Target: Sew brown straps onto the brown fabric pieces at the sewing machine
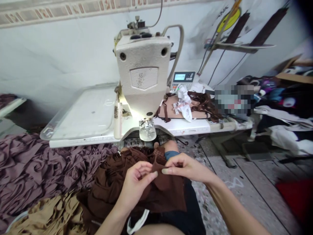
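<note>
Brown fabric lying across the lap, edge being pinched by both hands

White table is carrying the sewing machine, lamp glowing. Mauve cloth is heaping up at left, tan cloth sitting lower. Brown fabric is bunching below the machine's near end, a flatter panel draping toward the right thigh. Left hand and right hand are meeting at its upper edge, thumbs and fingers grasping a small fold on each side.

Progress: looks mid-handling. Edge is being held; nothing brown is lying on the small work plate, so no sewing is showing right now. Finished versus remaining: can't tell from the heap.

Unclear: fingers are hiding part of the fold; frame is cutting off the tan cloth; pale dots on the brown are staying too small to identify.
</note>
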A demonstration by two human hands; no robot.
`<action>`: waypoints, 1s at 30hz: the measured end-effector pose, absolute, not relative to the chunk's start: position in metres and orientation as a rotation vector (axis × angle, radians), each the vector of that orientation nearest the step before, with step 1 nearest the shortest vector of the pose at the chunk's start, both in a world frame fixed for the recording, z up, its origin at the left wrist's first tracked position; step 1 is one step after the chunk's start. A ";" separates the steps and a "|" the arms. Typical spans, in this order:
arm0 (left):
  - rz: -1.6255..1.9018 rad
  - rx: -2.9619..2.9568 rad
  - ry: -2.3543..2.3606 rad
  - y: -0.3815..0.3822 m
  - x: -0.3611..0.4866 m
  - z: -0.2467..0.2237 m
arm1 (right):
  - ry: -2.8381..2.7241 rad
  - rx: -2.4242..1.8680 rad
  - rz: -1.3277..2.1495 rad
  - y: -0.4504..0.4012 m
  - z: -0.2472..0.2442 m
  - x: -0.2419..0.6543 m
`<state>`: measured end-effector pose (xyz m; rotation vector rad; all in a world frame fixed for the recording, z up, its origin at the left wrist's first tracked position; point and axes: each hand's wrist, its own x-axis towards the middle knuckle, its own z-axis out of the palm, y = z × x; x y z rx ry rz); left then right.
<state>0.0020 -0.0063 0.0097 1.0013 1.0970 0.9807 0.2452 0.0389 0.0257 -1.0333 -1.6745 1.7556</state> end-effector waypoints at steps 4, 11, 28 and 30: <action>1.098 1.126 1.180 0.003 0.006 0.014 | -1.671 -1.077 1.447 0.040 0.031 0.223; 0.997 1.314 1.147 0.007 -0.007 0.037 | -1.752 -1.035 1.124 0.045 0.055 0.199; 1.344 3.141 1.229 0.056 -0.004 0.041 | -1.772 -1.042 0.527 0.113 0.063 0.187; 1.285 3.163 1.266 0.051 0.002 0.036 | -1.867 -1.008 0.451 0.107 0.064 0.190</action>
